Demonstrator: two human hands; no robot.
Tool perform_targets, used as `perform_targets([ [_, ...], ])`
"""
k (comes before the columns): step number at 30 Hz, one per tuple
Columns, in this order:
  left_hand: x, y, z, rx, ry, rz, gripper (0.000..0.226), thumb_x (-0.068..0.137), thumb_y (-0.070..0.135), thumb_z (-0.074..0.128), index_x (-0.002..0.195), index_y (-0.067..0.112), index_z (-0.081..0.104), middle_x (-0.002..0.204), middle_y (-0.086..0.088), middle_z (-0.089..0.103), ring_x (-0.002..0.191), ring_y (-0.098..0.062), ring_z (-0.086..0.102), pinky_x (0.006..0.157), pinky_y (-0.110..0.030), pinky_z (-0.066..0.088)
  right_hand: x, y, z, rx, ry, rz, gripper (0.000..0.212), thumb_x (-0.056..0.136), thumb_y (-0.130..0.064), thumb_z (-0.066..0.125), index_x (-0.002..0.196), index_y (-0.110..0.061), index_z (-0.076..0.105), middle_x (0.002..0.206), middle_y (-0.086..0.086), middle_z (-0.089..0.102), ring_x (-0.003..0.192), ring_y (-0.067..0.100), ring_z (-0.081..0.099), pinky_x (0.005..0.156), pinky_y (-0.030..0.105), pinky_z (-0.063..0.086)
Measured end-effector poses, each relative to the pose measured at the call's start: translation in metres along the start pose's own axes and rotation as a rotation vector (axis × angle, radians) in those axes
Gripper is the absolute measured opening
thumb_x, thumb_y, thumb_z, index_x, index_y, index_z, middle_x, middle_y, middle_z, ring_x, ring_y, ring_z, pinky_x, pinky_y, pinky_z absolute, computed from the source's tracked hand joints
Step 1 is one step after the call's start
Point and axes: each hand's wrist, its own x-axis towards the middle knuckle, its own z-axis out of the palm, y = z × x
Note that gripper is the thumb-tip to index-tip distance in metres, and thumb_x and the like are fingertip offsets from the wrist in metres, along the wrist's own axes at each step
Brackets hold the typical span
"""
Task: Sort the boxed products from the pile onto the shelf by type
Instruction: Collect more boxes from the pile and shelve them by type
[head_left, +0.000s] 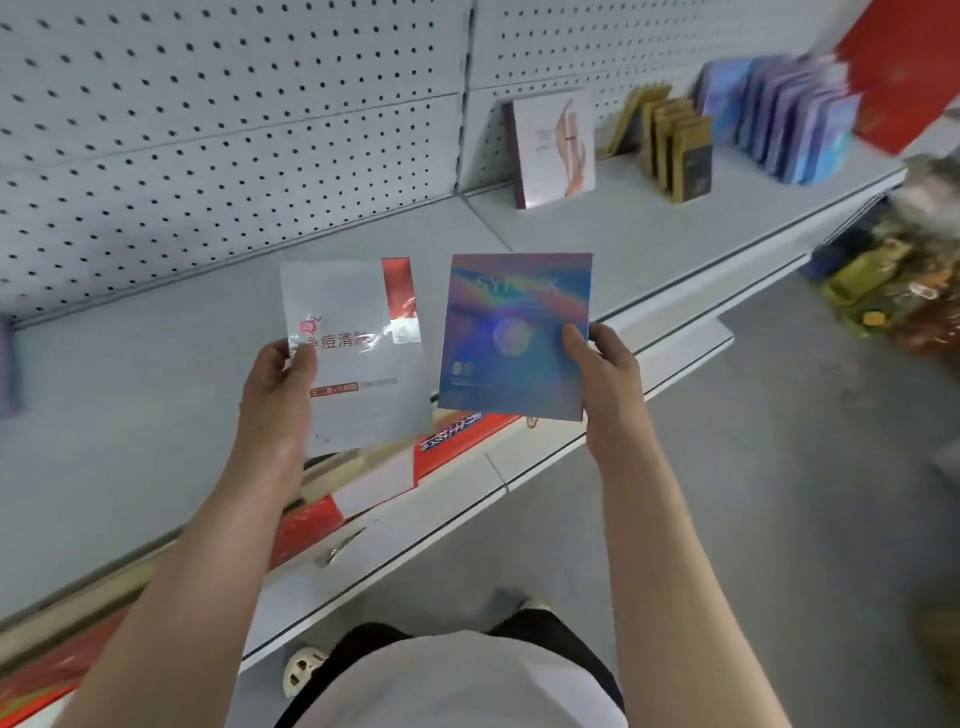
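Observation:
My left hand (278, 387) grips a white flat box with red lettering and a red corner (358, 358) by its left edge. Beside it, my right hand (602, 374) pinches a shiny blue and purple box (511, 338) at its right edge. Both boxes are held up over the grey shelf (156, 405). On the shelf at the back right stand a white and maroon box (553, 148), a row of gold and dark boxes (680, 153) and a row of blue and purple boxes (789, 122). Red and white boxes (374, 483) lie flat under my hands.
A white pegboard wall (208, 130) backs the shelf. A large red box (904, 73) stands at the far right. Green and orange packets (883, 280) lie on the floor at the right. A purple item (8, 364) shows at the left edge.

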Motion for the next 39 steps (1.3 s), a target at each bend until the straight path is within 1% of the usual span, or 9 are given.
perform_targets([
  [5,-0.035,-0.008,0.125,-0.015,-0.081,-0.014,0.022,0.103,0.038,0.045,0.111,0.019,0.055,0.101,0.003,0.069,0.091,-0.023,0.068,0.078,-0.043,0.057,0.044,-0.016,-0.109,0.027,0.018,-0.017,0.03,0.08,-0.033,0.065,0.101,-0.013,0.069,0.089,0.007,0.072,0.073,0.021,0.067,0.067,0.035,0.051],
  [8,-0.049,-0.008,0.186,0.005,-0.093,-0.004,0.029,0.103,0.04,0.043,0.12,0.017,0.052,0.106,0.003,0.068,0.09,-0.02,0.069,0.067,-0.033,0.056,0.076,-0.025,-0.163,0.035,0.025,-0.018,0.023,0.089,-0.026,0.066,0.105,-0.01,0.067,0.089,0.007,0.071,0.067,0.018,0.067,0.057,0.029,0.052],
  [12,-0.056,-0.008,0.249,0.027,-0.097,0.005,0.029,0.103,0.04,0.043,0.118,0.018,0.052,0.099,0.007,0.068,0.085,-0.017,0.069,0.063,-0.03,0.054,0.117,-0.031,-0.212,0.051,0.032,-0.017,0.011,0.095,-0.021,0.062,0.102,-0.014,0.068,0.086,0.003,0.073,0.07,0.019,0.068,0.069,0.035,0.053],
  [21,-0.005,0.0,0.38,0.026,-0.136,0.032,0.014,0.102,0.034,0.046,0.095,0.026,0.055,0.096,0.006,0.069,0.087,-0.02,0.068,0.074,-0.039,0.056,0.223,-0.047,-0.283,0.064,0.133,-0.017,0.005,0.093,-0.024,0.064,0.095,-0.021,0.068,0.084,0.0,0.072,0.071,0.019,0.067,0.067,0.033,0.053],
  [26,0.037,0.021,0.463,0.019,-0.183,0.054,0.018,0.103,0.032,0.045,0.109,0.017,0.054,0.095,0.007,0.067,0.082,-0.012,0.066,0.064,-0.029,0.052,0.297,-0.07,-0.314,0.031,0.19,-0.057,0.006,0.094,-0.025,0.064,0.097,-0.02,0.067,0.086,0.002,0.072,0.072,0.02,0.066,0.066,0.033,0.051],
  [32,0.089,0.054,0.536,0.005,-0.233,0.099,0.015,0.101,0.031,0.047,0.094,0.037,0.059,0.107,0.008,0.069,0.101,-0.016,0.067,0.084,-0.038,0.054,0.39,-0.1,-0.344,-0.103,0.274,-0.179,0.002,0.088,-0.04,0.062,0.086,-0.039,0.063,0.093,0.021,0.064,0.075,0.02,0.055,0.068,0.036,0.043],
  [34,0.098,0.06,0.557,0.006,-0.209,0.105,0.016,0.102,0.028,0.047,0.093,0.036,0.057,0.101,0.012,0.068,0.091,-0.006,0.068,0.077,-0.032,0.054,0.423,-0.104,-0.354,-0.149,0.335,-0.22,0.003,0.086,-0.039,0.06,0.087,-0.036,0.059,0.081,0.014,0.057,0.071,0.017,0.048,0.066,0.036,0.04],
  [37,0.114,0.067,0.592,0.022,-0.146,0.136,0.013,0.103,0.027,0.046,0.101,0.019,0.056,0.092,0.012,0.065,0.071,0.005,0.065,0.061,-0.022,0.051,0.485,-0.116,-0.366,-0.214,0.365,-0.295,0.013,0.09,-0.022,0.061,0.101,-0.024,0.054,0.078,-0.004,0.049,0.068,0.012,0.044,0.067,0.031,0.04],
  [39,0.124,0.067,0.614,0.034,-0.091,0.133,0.014,0.102,0.03,0.047,0.101,0.019,0.055,0.093,0.011,0.065,0.077,-0.001,0.065,0.068,-0.027,0.053,0.53,-0.125,-0.371,-0.294,0.323,-0.338,0.027,0.089,-0.011,0.06,0.114,-0.018,0.051,0.083,-0.009,0.05,0.064,0.001,0.047,0.066,0.021,0.041],
])
